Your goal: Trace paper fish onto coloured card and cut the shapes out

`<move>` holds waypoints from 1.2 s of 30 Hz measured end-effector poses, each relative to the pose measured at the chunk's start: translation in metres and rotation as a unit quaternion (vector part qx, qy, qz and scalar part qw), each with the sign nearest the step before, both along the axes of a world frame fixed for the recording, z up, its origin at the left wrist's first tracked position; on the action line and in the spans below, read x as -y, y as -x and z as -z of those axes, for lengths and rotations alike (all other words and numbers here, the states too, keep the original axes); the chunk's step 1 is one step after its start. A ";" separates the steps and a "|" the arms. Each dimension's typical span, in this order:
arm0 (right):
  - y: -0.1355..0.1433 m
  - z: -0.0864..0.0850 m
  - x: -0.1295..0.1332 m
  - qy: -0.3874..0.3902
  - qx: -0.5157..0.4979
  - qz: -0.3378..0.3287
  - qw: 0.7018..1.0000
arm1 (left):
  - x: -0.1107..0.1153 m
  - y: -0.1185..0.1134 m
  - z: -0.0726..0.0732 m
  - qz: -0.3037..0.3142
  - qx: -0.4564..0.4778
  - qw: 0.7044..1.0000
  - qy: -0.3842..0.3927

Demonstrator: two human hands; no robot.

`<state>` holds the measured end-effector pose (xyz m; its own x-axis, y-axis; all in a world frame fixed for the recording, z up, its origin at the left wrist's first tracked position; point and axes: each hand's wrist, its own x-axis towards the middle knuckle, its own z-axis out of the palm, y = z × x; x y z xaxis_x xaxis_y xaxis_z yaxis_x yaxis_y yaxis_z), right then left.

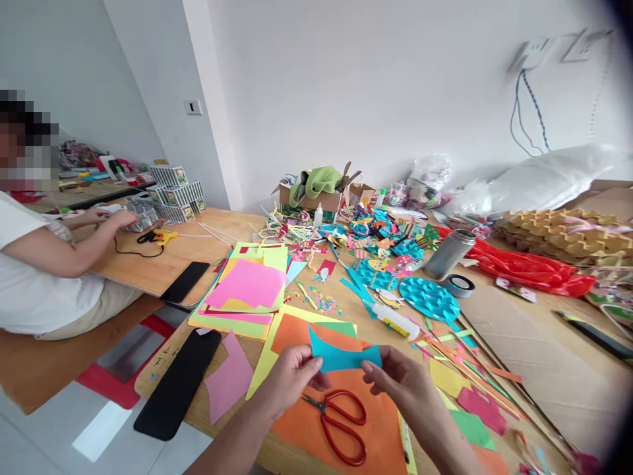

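Observation:
A blue piece of paper (339, 353) with a curved upper edge is stretched between my two hands. My left hand (297, 371) pinches its left end between thumb and fingers. At the other end, my right hand (395, 373) grips the paper the same way. Just below lie red-handled scissors (341, 422), blades pointing left, on a sheet of orange paper (383, 435). A stack of coloured paper (250, 284), pink on top, sits beyond my left hand. A pink offcut (228, 376) lies near the table's left edge.
A glue bottle (395, 321), blue egg-tray pieces (429, 298), a metal flask (449, 255) and paper strips spread to the right. Black phones (178, 384) lie at the left edge. A co-worker (44, 264) sits at the left, handling a grey item beside a yellow glue gun (165, 237).

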<state>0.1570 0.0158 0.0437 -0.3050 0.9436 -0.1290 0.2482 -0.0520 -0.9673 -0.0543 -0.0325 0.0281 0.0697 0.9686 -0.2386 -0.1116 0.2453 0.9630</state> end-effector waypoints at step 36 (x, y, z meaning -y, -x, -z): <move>0.013 0.054 0.011 0.106 0.028 0.072 0.991 | 0.010 0.022 0.044 -0.049 -0.450 0.833 -0.319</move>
<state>0.1444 0.0046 -0.0102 -0.1558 0.9265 -0.3426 0.2773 -0.2919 -0.9154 -0.0768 -0.0423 -0.0162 0.0545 0.9089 0.4135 0.7367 -0.3161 0.5978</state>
